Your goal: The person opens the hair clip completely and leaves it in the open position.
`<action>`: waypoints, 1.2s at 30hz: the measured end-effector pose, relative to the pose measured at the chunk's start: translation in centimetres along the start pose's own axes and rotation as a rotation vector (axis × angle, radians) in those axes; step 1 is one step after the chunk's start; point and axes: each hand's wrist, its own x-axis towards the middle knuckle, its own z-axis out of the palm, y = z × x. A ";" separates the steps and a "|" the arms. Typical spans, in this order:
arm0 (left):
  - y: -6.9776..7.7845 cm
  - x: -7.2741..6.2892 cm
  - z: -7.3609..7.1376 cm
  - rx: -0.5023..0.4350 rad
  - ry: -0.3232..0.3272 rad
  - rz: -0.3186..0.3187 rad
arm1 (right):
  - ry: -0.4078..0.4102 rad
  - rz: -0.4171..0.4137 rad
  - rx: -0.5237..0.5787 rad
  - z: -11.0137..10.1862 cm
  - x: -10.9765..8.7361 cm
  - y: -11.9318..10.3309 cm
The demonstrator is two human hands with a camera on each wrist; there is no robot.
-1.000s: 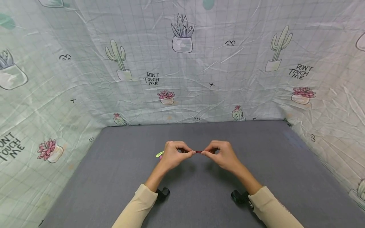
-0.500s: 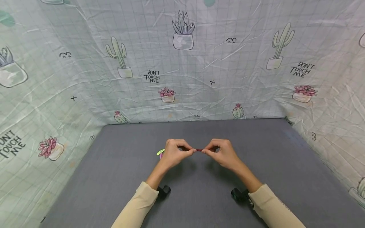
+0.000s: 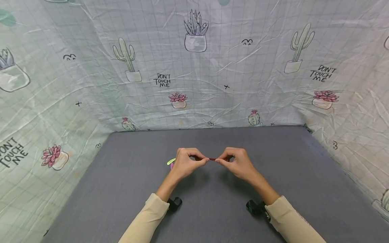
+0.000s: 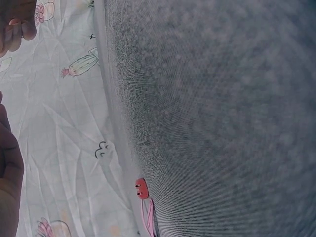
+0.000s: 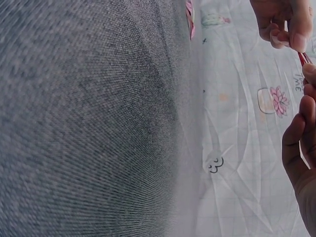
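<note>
My left hand (image 3: 186, 162) and right hand (image 3: 238, 162) face each other above the middle of the grey table. Between them they pinch a thin red hair clip (image 3: 212, 159), each with thumb and index finger at one end. In the right wrist view a short red stretch of the clip (image 5: 303, 59) shows between the fingertips, pale gaps along it; the fingers cover the ends. Behind my left hand lie a lime-green clip (image 3: 171, 162) and a pink one (image 3: 172, 166), both partly hidden by it.
The grey table (image 3: 136, 189) runs back to a hanging cloth (image 3: 212, 74) printed with potted cacti, which also flanks both sides. In the left wrist view a red piece with dark marks (image 4: 141, 188) and pink strips (image 4: 149, 212) lies near the table's far edge.
The head view has tilted slightly, so the backdrop and table sit a little higher in it. Both hands keep the same pinch on the red hair clip.
</note>
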 end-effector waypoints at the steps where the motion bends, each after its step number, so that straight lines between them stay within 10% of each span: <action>1: 0.0 0.0 0.0 -0.002 -0.001 0.000 | -0.001 -0.001 0.000 0.0 0.0 0.0; 36: -0.1 0.3 0.0 -0.012 -0.079 -0.040 | -0.013 -0.006 -0.005 0.1 0.1 0.3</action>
